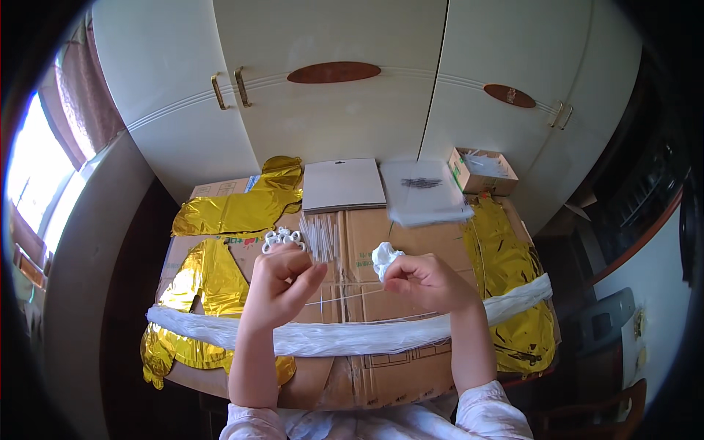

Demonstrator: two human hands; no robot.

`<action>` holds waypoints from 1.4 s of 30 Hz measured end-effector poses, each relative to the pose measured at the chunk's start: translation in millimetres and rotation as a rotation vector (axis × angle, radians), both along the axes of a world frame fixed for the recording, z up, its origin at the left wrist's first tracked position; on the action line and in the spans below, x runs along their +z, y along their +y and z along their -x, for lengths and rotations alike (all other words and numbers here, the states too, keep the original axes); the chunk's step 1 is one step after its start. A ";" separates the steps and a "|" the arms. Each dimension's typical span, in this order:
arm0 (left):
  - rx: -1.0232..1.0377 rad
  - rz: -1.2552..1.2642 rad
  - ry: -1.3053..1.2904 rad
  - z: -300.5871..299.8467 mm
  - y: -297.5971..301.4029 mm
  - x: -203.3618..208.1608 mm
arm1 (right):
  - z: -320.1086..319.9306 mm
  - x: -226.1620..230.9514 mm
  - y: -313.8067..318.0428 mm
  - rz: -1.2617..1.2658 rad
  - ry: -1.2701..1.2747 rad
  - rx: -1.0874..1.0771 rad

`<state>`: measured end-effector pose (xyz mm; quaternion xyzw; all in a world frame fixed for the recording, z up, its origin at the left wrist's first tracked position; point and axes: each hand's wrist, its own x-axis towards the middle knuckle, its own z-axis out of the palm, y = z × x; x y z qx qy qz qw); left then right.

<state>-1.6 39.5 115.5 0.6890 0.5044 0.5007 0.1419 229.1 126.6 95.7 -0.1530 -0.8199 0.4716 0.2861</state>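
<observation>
My left hand [284,280] is closed in a fist above the cardboard, and my right hand [433,284] is closed with thumb and forefinger pinched. A thin white string [343,298] stretches between the two hands; its ends go out of sight at my fingers. Below my forearms, a long bundle of white strings [345,339] lies crosswise over the table. Several white rings or small rolls [284,237] sit just beyond my left hand. Against my right fingers shows a crumpled white piece [383,258]; whether it is held or lying there I cannot tell.
Flattened cardboard [352,381] covers the table. Clear thin tubes [320,238], a stack of grey-white sheets [342,185], clear plastic bags [429,202] and a small box [484,172] stand farther back. Gold foil balloons [238,213] lie left and right. Cabinets [330,117] rise behind.
</observation>
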 end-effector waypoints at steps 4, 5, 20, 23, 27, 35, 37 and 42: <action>-0.603 0.412 -0.870 7.1 -1.1 -4.4 | 8.9 -12.2 5.5 -0.170 -0.013 -0.040; -0.660 0.375 -1.017 4.5 -0.1 -3.3 | 9.0 -11.2 5.4 -0.134 -0.027 -0.040; 0.129 -0.041 0.151 -16.2 0.8 -0.5 | -7.2 11.1 -3.2 0.049 0.146 0.020; -0.366 0.246 -0.583 -5.5 -1.1 -6.7 | 0.0 -0.7 3.3 -0.116 0.094 -0.070; -0.627 0.089 -1.117 -15.6 2.6 -1.6 | 18.3 -8.3 -2.8 -0.242 -0.090 -0.003; 0.110 -0.044 0.237 -21.9 1.3 3.5 | 6.8 2.4 -5.2 -0.055 0.243 0.017; -0.035 0.072 0.107 -18.8 0.0 5.2 | 5.4 -10.4 4.8 -0.006 0.189 -0.096; -0.727 0.275 -1.016 -5.9 -7.0 -3.5 | 20.9 -34.9 17.9 -0.055 0.096 -0.030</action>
